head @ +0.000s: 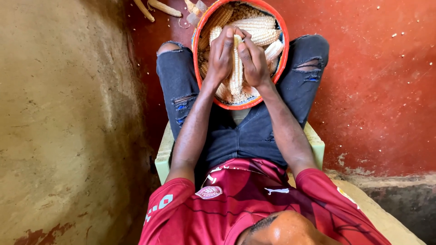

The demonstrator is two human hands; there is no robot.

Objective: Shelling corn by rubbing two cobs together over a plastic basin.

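While clasped, cob [236,68] between both hands' grip.

We see soft, even daylight, bright on the red floor [386,90], dimmer along the wall [68,113]. Edges bow, perhaps from a wide lens; focus stays sharp centrally.
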